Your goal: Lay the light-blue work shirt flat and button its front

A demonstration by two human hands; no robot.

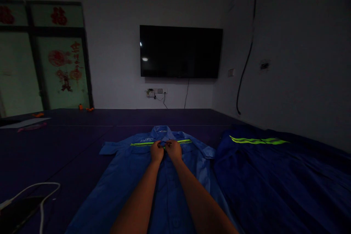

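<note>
Blue work shirt (128,175) lies front-up, sleeves spread, at the near middle of the floor mat (68,142). Your left hand (157,151) and right hand (173,150), side by side, pinch its placket at the chest stripe. Folding looks unstarted. A darker garment (263,175) lies just beside, toward the right edge.

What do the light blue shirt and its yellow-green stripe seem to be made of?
The light blue shirt looks like matte woven cloth, perhaps cotton or polyester: it lies flat with soft creases. Its yellow-green stripe looks like reflective tape, because it stands out brightly in the dim room.
</note>
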